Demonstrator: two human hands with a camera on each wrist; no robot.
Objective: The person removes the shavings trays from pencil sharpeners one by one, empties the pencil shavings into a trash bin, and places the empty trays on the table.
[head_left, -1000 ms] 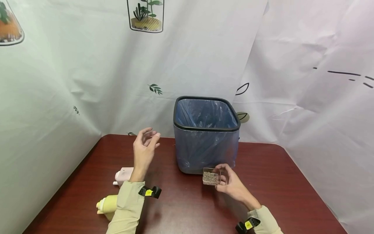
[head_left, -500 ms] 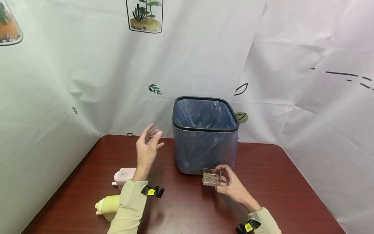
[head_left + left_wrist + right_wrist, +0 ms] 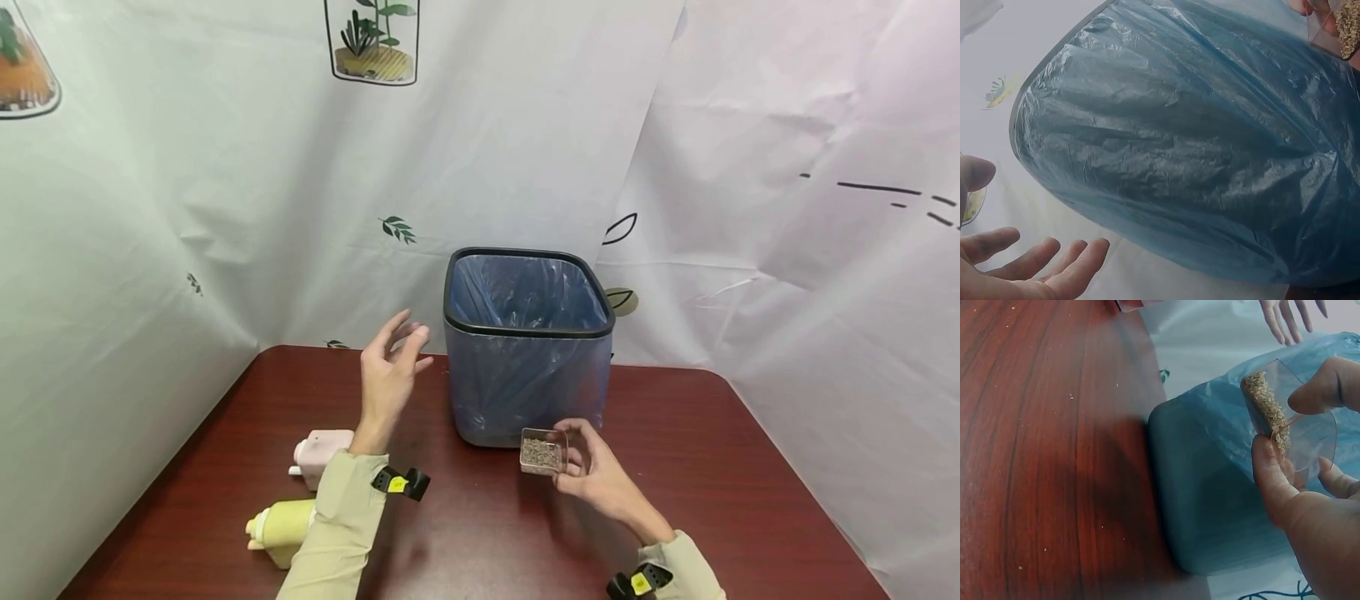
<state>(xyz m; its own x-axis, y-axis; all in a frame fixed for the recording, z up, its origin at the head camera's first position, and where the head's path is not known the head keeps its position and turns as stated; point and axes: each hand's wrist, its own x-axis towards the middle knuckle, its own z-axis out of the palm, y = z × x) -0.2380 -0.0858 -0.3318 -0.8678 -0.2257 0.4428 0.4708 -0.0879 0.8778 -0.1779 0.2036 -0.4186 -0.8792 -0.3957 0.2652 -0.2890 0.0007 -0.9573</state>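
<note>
My right hand [image 3: 600, 479] pinches a small clear plastic box [image 3: 542, 468] by its right side, just in front of the bin. Inside the box lies a layer of tan, grain-like bits [image 3: 1268, 407], tipped toward one wall in the right wrist view. My left hand [image 3: 387, 385] hovers left of the bin, thumb and fingers spread and bent, with nothing between them. A dark-rimmed trash bin [image 3: 528, 331] lined with a blue plastic bag [image 3: 1166, 144] stands upright at the back of the table. Its bottom inside is hidden.
Left of my forearm, a pink bottle-like container [image 3: 324, 452] and a yellow one [image 3: 287, 527] lie on the dark red table [image 3: 720, 500], partly covered by the sleeve. A few pale crumbs [image 3: 1071, 397] dot the tabletop. White printed curtains [image 3: 525, 125] surround the table.
My left hand has drifted right and slightly upward toward the bin, its fingers spreading a little. The right hand and the box stay nearly where they were.
</note>
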